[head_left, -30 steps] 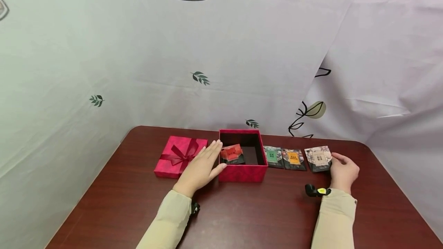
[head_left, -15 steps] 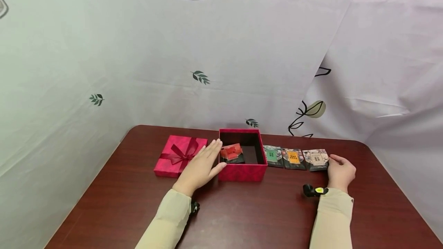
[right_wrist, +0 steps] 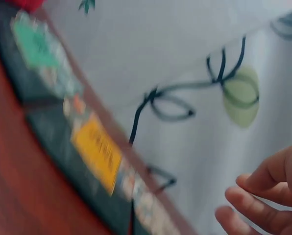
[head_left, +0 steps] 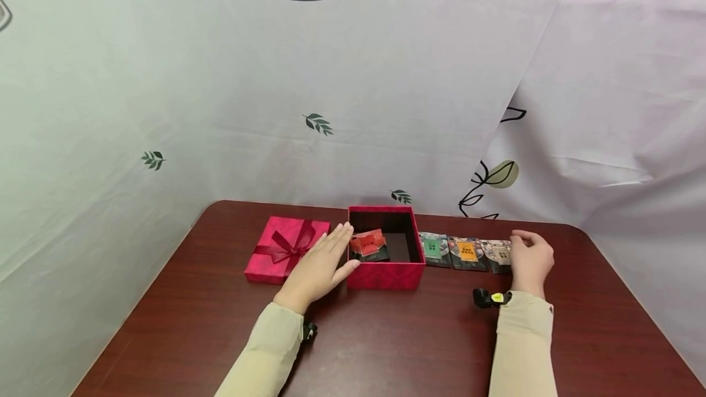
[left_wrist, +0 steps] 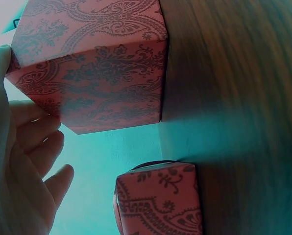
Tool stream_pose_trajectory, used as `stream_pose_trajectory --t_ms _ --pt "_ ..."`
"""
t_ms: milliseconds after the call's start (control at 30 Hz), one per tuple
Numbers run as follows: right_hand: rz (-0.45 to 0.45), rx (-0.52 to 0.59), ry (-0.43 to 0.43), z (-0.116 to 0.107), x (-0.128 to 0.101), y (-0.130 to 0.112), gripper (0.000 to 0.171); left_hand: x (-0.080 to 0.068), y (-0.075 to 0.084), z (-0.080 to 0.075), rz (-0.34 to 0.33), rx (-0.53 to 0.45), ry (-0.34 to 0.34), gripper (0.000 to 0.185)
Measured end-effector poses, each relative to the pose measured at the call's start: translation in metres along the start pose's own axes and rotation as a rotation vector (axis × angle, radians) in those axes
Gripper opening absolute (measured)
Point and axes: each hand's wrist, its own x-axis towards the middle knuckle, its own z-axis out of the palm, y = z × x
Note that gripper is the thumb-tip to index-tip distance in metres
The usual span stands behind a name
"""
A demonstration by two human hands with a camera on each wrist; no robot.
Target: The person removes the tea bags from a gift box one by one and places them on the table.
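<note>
My left hand (head_left: pixel 317 268) lies with straight fingers along the left rim of an uncovered red gift box (head_left: pixel 388 276), its thumb at the near corner. In the left wrist view the fingers touch the box's patterned wall (left_wrist: pixel 111 88). Inside the box leans a red-labelled packet (head_left: pixel 368 244). My right hand (head_left: pixel 531 267) is over the right end of a beige packet (head_left: pixel 496 252), hiding part of it. In the right wrist view its loosely bent fingers (right_wrist: pixel 249 208) have nothing between them. Beside it lie an orange-labelled packet (head_left: pixel 467 252) and a green-labelled packet (head_left: pixel 433 249).
The box lid (head_left: pixel 287 249), topped with a ribbon bow, rests on the dark red wooden table (head_left: pixel 397 342) left of the box. A printed pale cloth (head_left: pixel 353 78) hangs behind the table's far edge.
The beige packet moved left into line against the orange one. My right hand then let go of it and rose, shifting left over it. The left hand stayed at the box.
</note>
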Motion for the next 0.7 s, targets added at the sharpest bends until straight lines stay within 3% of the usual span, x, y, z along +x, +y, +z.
stream_pose_trajectory --t_ms 333,700 --pt "-0.138 0.124 -0.141 0.011 -0.028 -0.053 0.028 0.0 -0.001 0.001 0.0 0.016 0.004 0.071" --pt "-0.286 0.194 -0.324 0.03 -0.063 -0.087 0.023 0.001 0.0 0.002 -0.002 0.045 0.004 0.072"
